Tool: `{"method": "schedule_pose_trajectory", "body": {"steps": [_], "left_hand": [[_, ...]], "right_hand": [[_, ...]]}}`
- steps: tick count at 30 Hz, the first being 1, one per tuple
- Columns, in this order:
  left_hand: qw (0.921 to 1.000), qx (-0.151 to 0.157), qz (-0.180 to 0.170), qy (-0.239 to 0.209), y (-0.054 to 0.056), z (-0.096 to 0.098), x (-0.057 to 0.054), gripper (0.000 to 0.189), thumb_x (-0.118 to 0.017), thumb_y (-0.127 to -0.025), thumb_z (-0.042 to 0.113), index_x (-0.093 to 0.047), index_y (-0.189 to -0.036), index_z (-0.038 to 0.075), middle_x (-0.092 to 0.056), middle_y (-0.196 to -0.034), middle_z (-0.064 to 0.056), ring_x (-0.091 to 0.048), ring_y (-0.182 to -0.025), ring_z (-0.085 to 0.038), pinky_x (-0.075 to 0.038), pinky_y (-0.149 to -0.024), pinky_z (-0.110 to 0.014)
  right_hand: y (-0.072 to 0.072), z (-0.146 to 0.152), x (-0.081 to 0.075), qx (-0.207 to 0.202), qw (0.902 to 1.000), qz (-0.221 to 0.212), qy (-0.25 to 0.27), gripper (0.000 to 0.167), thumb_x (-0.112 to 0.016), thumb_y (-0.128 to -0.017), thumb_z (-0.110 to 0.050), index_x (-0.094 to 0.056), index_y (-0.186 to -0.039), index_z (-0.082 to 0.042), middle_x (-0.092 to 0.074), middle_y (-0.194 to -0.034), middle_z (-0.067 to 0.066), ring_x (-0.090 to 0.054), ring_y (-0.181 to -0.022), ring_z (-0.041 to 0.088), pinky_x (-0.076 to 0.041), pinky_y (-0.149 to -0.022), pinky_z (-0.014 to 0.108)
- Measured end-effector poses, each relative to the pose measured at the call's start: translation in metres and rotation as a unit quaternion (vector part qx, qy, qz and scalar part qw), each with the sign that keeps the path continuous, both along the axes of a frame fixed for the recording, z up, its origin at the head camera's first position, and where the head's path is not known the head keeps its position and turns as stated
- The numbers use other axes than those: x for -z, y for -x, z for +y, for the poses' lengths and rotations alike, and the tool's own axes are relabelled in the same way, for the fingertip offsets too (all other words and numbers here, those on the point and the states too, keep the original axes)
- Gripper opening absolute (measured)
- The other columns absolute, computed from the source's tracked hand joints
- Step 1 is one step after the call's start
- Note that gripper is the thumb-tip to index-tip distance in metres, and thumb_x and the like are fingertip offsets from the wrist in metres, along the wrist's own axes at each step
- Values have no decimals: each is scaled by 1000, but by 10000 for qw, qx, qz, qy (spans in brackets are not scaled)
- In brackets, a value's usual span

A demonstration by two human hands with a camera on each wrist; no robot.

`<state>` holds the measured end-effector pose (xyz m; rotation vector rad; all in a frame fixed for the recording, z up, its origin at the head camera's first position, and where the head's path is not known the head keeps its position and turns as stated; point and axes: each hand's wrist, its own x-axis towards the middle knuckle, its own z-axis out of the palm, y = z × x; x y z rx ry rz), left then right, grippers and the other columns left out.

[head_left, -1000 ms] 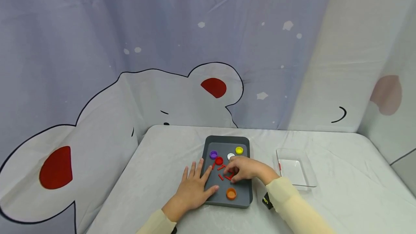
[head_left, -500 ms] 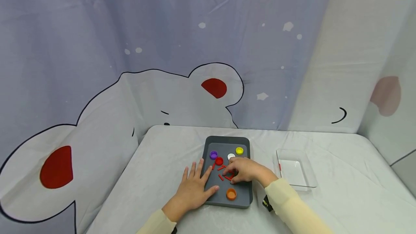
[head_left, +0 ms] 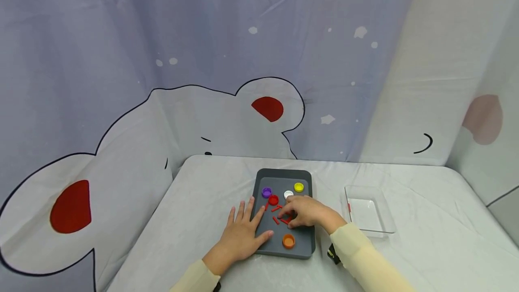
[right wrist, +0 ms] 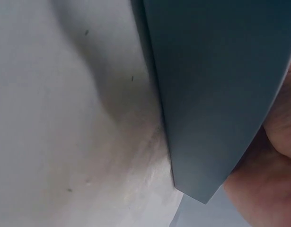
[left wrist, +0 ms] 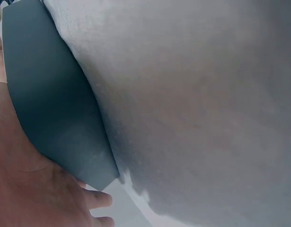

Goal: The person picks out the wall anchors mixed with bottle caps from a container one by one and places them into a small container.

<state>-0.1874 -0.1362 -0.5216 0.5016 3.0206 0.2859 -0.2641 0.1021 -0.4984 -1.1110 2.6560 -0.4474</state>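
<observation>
A dark grey tray (head_left: 263, 244) lies on the table. My left hand (head_left: 239, 236) rests over its left rim, fingers spread and straight. Inside the tray, my right hand (head_left: 305, 211) reaches down with thumb and index finger bent around several short red sticks (head_left: 285, 221); I cannot tell whether it pinches one. More sticks, including a red stick (head_left: 276, 220), lie to the left of its fingertips. A red round cup (head_left: 273, 200) sits just beyond the sticks. Both wrist views show mostly a smooth dark panel (left wrist: 55, 94) with part of the hand beside it.
A purple cup (head_left: 266, 192), a white cup (head_left: 288, 194) and a yellow cup (head_left: 298, 187) stand toward the tray's far end. An orange cup (head_left: 289, 241) is near its front. Right of the tray stands a clear box (head_left: 383, 213), with a small red mark on its left side.
</observation>
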Motion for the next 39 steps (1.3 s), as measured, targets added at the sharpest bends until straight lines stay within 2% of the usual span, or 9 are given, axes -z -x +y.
{"method": "schedule_pose_trajectory", "body": {"steps": [10, 24, 34, 39], "left_hand": [[10000, -34, 75, 14, 1, -1, 4, 81, -34, -97, 75, -34, -160, 24, -11, -170, -14, -13, -154, -44, -8, -120, -65], [9999, -37, 94, -8, 1, -1, 5, 81, -35, -97, 75, -35, -159, 24, -12, -170, -14, -13, -153, -44, -9, -120, -65], [9999, 19, 44, -117, 1, 0, 0, 78, -43, -98, 69, -38, -158, 20, -15, -169, -17, -14, -153, -46, -9, -119, -66], [10000, -24, 28, -53, 0, -1, 1, 79, -40, -98, 71, -35, -160, 22, -12, -170, -15, -12, -154, -44, -8, -120, -65]], "right_hand": [[2, 0, -2, -25, 9999, -22, 158, 25, -86, -82, -24, -79, -106, -24, -54, -89, -9, -49, -79, 4, -39, -75, 30], [4, 0, -2, -82, 9999, -36, 141, 22, -86, -82, -23, -79, -103, -24, -55, -88, -10, -49, -79, 3, -41, -78, 31], [4, 1, -1, -287, 9989, 272, 255, 19, -85, -83, -26, -79, -100, -22, -54, -84, -10, -47, -74, 2, -42, -71, 24], [3, 1, 1, -301, 9981, 474, 251, 17, -85, -83, -28, -78, -97, -21, -52, -81, -11, -47, -72, 2, -42, -68, 23]]}}
